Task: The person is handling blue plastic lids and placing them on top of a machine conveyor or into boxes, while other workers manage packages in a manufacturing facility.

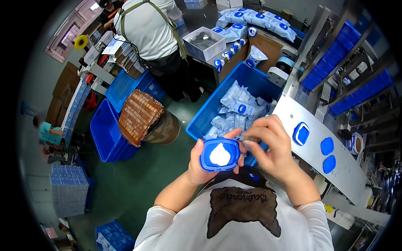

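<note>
My left hand [196,167] is wrapped round a blue plastic lid [204,157], a rounded rectangle with a bright white patch in its middle. Close by the lid's right edge, my right hand [271,144] has its thumb and fingers pinched together. Something small and greyish seems to be at those fingertips, too unclear to name. Just beyond both hands stands a large blue crate [201,113], holding many soft white-and-blue packs [242,108].
To the right, a slanted metal plate [312,152] carries three blue lids [327,146], beside a machine with stacked blue pieces [335,54]. A person [146,31] stands ahead. At left are a brown woven seat cover [140,113] and blue crates [102,134].
</note>
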The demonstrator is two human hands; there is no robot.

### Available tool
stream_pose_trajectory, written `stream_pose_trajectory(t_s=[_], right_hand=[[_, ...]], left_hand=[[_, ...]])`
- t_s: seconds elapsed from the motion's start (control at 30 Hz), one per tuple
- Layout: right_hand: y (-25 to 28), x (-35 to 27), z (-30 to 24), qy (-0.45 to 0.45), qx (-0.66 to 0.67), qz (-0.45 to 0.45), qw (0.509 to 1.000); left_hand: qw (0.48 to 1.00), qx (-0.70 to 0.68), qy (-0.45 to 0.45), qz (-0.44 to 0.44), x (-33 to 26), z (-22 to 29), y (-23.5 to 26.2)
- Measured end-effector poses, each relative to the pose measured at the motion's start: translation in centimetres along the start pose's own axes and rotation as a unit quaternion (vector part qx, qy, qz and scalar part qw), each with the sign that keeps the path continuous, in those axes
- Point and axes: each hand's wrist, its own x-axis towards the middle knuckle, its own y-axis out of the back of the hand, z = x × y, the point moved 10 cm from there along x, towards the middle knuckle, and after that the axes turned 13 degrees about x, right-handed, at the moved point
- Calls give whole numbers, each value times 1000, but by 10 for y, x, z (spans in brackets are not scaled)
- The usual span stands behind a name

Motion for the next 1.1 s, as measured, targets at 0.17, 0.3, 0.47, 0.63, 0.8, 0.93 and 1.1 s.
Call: stream_pose_trajectory(t_s=[0.17, 0.3, 0.47, 0.63, 0.8, 0.93, 1.1], right_hand=[[-21, 5, -20, 61, 13, -10, 998], [-40, 4, -28, 113, -32, -11, 993], [-47, 2, -37, 128, -85, -34, 987], [-29, -1, -26, 71, 3, -38, 997], [-9, 1, 5, -20, 8, 33, 999], [-15, 4, 6, -6, -11, 33, 999], [-23, 2, 4, 31, -42, 12, 999]], left_hand=[[999, -32, 24, 27, -1, -6, 3], [994, 60, -21, 88, -3, -8, 15], [979, 166, -33, 112, 0, 5, 15], [986, -73, -69, 135, -1, 16, 44], [992, -7, -60, 110, 3, 16, 22], [990, 79, -62, 102, 2, 15, 15], [984, 142, -78, 73, 5, 14, 1]])
